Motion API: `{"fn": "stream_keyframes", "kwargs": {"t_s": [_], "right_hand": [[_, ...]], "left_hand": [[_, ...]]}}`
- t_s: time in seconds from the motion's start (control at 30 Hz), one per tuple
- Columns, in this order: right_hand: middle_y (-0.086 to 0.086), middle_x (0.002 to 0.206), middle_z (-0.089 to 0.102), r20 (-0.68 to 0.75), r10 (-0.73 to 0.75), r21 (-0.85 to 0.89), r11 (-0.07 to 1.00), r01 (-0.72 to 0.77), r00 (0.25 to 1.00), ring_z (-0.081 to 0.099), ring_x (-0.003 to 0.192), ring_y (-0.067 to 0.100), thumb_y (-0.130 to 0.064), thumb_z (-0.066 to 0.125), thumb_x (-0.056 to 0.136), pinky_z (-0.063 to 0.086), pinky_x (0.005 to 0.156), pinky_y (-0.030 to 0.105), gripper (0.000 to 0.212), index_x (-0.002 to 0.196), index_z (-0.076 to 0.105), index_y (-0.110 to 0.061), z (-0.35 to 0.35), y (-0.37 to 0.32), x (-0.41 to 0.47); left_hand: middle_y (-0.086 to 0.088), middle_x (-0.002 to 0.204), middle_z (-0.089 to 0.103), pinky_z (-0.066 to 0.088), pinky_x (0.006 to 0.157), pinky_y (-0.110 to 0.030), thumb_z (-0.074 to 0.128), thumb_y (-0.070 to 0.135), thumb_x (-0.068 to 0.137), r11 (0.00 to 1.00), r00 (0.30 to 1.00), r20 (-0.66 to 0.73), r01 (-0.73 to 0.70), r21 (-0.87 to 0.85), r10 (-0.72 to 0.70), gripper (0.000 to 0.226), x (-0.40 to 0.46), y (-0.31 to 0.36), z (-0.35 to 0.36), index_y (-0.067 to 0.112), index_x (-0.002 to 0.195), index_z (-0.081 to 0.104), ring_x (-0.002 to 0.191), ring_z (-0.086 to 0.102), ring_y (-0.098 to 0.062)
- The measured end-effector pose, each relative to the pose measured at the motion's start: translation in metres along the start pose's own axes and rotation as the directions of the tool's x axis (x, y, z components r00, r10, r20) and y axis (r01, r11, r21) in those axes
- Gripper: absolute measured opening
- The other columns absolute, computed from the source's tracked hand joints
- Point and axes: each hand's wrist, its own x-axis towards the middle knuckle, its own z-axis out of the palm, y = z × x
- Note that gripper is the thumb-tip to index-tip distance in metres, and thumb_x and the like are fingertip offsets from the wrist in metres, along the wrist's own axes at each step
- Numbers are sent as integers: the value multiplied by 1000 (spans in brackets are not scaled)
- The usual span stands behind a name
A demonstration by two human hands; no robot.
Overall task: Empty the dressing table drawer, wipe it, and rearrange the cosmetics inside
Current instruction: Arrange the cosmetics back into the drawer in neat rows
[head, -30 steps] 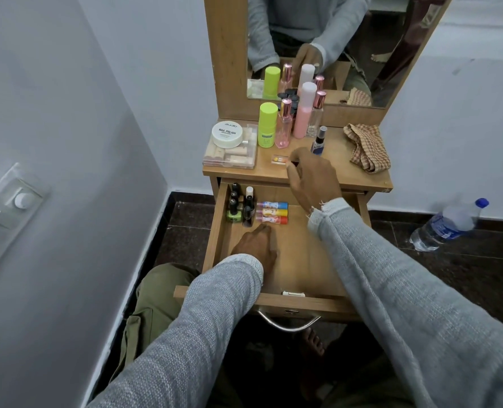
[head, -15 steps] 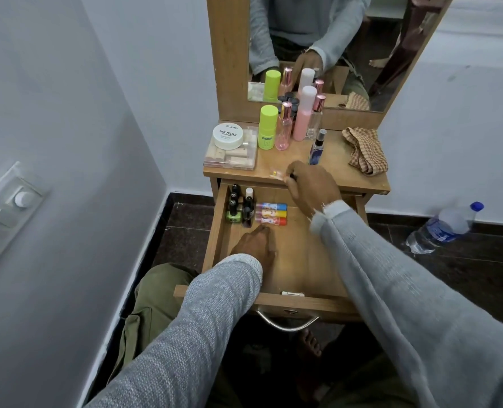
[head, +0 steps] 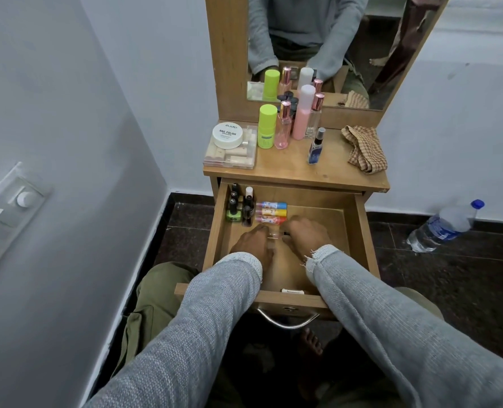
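Note:
The wooden drawer (head: 359, 231) stands pulled open under the dressing table top (head: 288, 169). In its back left corner stand several nail polish bottles (head: 234, 207), and three coloured lip balm tubes (head: 270, 212) lie side by side next to them. My right hand (head: 306, 235) is inside the drawer and pinches a small clear tube (head: 273, 236) just in front of the balms. My left hand (head: 253, 242) rests on the drawer floor, its fingertips touching the tube's other end.
On the top stand a white nail polish jar (head: 227, 135) on a clear box (head: 229, 159), a green bottle (head: 267, 125), pink bottles (head: 301, 116), a small blue spray (head: 316, 147) and a checkered cloth (head: 365, 148). A water bottle (head: 444, 225) lies on the floor at right.
My right hand picked the small clear tube off the table top and brought it down into the drawer. My left hand shifted forward to meet it.

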Motion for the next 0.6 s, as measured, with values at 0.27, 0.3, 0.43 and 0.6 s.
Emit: {"fn": "stream_keyframes", "kwargs": {"t_s": [0.27,0.3,0.43,0.6], "right_hand": [[11,124,57,-30,5,23,1000,-5,1000,59,105,34,-25,50,96,51,82,41,27,120,57,-14,4,-9,13],[11,125,57,-30,5,35,999,-4,1000,59,105,34,-26,50,96,50,82,40,27,120,57,-14,4,-10,15],[13,124,55,-65,10,79,997,-5,998,59,105,36,-22,53,95,48,81,39,26,118,56,-11,6,-10,15],[13,124,55,-86,73,214,975,-53,994,57,108,35,-20,61,90,50,83,41,35,123,53,-10,7,-8,12]], "left_hand": [[-7,127,59,44,94,-33,59,20,90,995,997,-56,56,-77,-60,41,1,-3,0,17,130,48,115,56,-27],[-7,126,59,44,93,-32,59,21,90,995,996,-58,60,-76,-64,41,1,-3,0,17,129,48,115,57,-27],[-8,126,59,44,92,-33,59,22,90,995,996,-43,71,-77,-74,40,1,-4,0,18,128,49,113,57,-28],[-9,125,60,46,90,-33,60,22,89,993,996,-32,83,-84,-86,43,1,-3,0,18,129,48,111,59,-29]]}}
